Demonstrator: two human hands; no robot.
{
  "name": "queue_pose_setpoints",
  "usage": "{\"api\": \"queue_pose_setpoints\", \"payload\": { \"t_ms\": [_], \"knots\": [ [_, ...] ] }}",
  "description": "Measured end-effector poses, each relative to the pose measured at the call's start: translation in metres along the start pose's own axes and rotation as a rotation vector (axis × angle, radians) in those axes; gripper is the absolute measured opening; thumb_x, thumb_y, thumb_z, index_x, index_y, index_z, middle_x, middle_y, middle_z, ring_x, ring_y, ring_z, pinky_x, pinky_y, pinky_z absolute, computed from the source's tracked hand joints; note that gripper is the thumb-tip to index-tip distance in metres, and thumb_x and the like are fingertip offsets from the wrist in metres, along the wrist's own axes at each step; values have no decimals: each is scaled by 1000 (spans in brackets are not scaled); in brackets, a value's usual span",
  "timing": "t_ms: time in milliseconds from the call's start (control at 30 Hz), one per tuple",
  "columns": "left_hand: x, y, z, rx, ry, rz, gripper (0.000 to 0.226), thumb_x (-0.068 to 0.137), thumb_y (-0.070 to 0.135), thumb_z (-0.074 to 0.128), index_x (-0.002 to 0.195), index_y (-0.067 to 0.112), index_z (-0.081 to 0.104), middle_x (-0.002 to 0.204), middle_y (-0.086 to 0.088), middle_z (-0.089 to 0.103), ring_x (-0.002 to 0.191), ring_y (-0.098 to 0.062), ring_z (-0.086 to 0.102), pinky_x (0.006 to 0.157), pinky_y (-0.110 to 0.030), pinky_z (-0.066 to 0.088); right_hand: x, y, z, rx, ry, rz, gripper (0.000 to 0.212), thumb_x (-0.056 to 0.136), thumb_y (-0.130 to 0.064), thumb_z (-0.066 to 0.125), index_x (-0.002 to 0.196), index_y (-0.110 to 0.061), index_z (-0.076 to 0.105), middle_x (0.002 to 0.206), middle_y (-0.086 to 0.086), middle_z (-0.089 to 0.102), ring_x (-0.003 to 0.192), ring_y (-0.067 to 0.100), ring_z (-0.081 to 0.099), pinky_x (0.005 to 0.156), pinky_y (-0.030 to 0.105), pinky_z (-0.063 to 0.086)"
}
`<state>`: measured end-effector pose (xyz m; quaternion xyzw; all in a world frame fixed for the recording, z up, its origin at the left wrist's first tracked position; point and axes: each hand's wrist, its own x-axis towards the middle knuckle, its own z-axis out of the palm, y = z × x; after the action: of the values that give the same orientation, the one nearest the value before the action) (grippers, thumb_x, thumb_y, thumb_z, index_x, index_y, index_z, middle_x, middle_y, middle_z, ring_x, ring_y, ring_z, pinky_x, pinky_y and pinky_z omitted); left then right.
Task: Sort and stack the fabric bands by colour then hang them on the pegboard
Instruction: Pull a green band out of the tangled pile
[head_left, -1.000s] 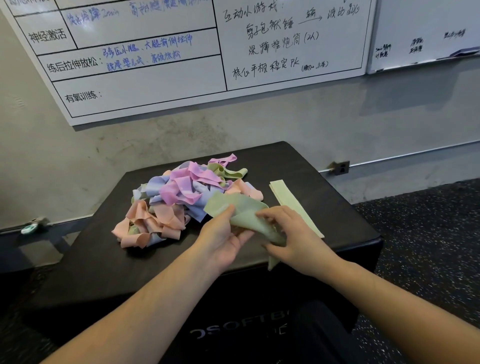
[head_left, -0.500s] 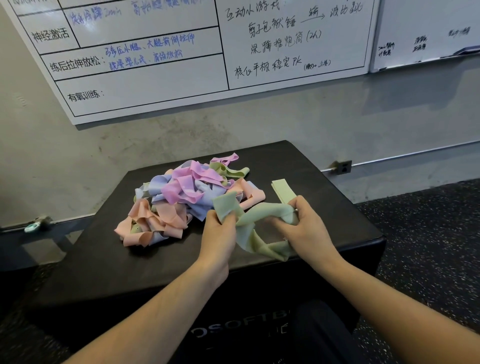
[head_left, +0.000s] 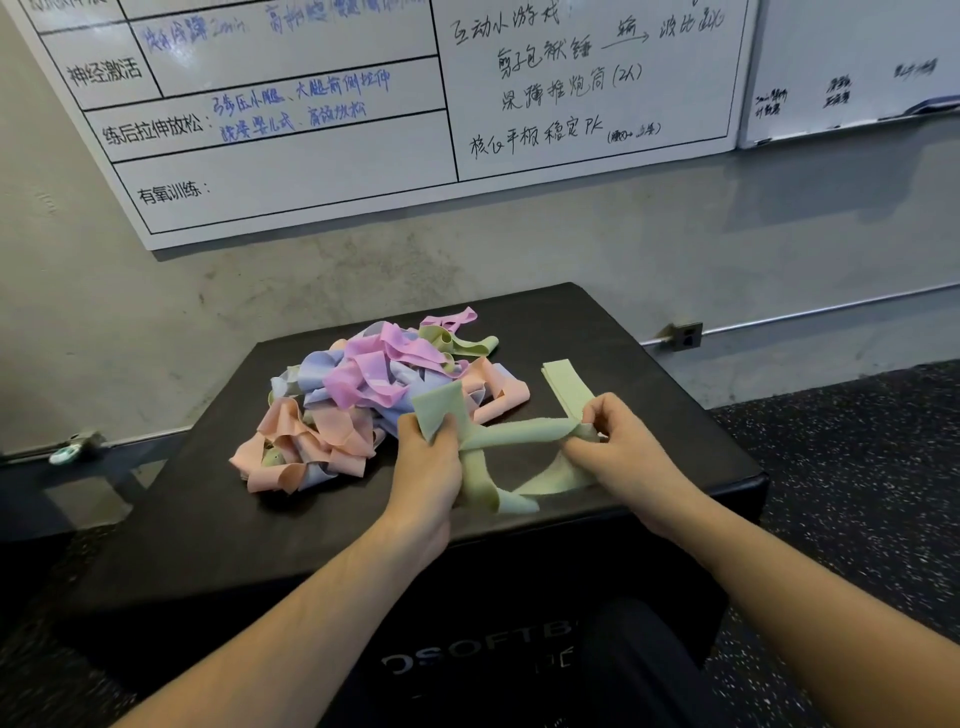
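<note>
Beneath wall whiteboards (head_left: 291, 130), a black padded box (head_left: 649, 374) is bearing a tangled pile (head_left: 363, 400). Over its front edge, left hand (head_left: 428, 467) and right hand (head_left: 621, 441) are each pinching a green band (head_left: 511, 434), seemingly straightening it for the flat green stack (head_left: 563, 387) just beyond.

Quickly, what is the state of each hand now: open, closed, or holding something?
Left hand: closed, its grip on one end of the green band.
Right hand: closed, pinching the other end of the same green band.
</note>
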<state>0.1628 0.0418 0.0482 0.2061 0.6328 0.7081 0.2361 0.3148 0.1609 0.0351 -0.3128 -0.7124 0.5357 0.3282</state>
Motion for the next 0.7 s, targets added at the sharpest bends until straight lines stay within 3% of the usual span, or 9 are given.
{"api": "queue_pose_setpoints", "payload": {
  "t_ms": [133,200,267,367,467,600,700],
  "knots": [
    [-8,8,1,25,-29,39,10,105,36,51,98,43,51,107,4,65,98,-21,65,92,-56,54,-1,3,-5,-250,60,-44,36,91,-15,66,116,-33,46,84,-5,54,64,11,56,52,16,41],
    [-12,13,0,56,-38,39,23,105,37,50,89,53,52,112,6,67,108,-25,67,90,-63,55,-1,7,-8,-331,60,-56,24,92,-16,63,106,-35,62,73,-9,60,63,9,57,56,18,43],
    [-13,16,-3,95,-57,66,19,106,37,48,94,52,50,109,11,64,111,-26,65,89,-64,55,-2,8,-10,-322,46,-66,17,92,-16,63,92,-30,74,66,-17,64,60,8,57,58,24,46],
    [-8,17,-12,104,-45,40,5,106,39,48,109,41,45,107,16,56,107,-20,64,81,-62,59,-6,-1,-11,-79,3,-27,10,90,-16,72,87,-24,77,65,-14,65,60,4,57,56,19,44],
    [-4,18,-19,78,-21,-2,11,99,47,53,100,53,44,122,2,60,105,-32,67,70,-61,60,-13,-16,-10,161,-81,37,14,82,-21,79,75,-25,67,74,-3,65,72,11,55,62,22,39],
    [-3,20,-20,129,11,29,12,104,35,50,109,43,43,112,1,64,97,-22,69,77,-48,61,-25,-38,-6,392,-316,115,35,74,-24,74,83,-17,42,90,20,72,88,24,69,71,32,44],
    [-3,23,-21,123,40,39,11,102,35,49,107,44,44,117,-12,65,101,-29,68,73,-44,58,-33,-49,-7,607,-484,108,30,71,-22,74,77,-15,45,78,12,59,80,24,62,74,35,47]
  ]
}}
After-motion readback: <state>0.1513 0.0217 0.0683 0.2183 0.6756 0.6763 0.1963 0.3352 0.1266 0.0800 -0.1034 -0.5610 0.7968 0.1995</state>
